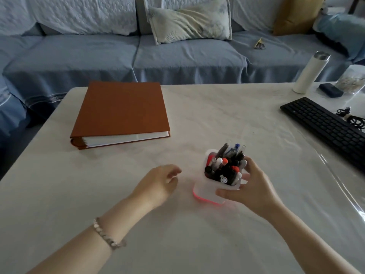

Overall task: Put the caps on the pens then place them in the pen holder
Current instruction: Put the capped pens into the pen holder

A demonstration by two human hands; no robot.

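Note:
A white pen holder with a red base stands on the table near its front middle. Several capped pens in black, red, white and blue stand upright inside it. My right hand grips the holder from its right side, thumb low on the front wall and fingers around the far rim. My left hand hovers over the table a short way left of the holder, fingers loosely curled and holding nothing. No loose pens or caps lie on the table.
A brown binder lies at the back left of the white table. A black keyboard, cables, a white bottle and a small dark case sit at the right. A blue sofa stands behind.

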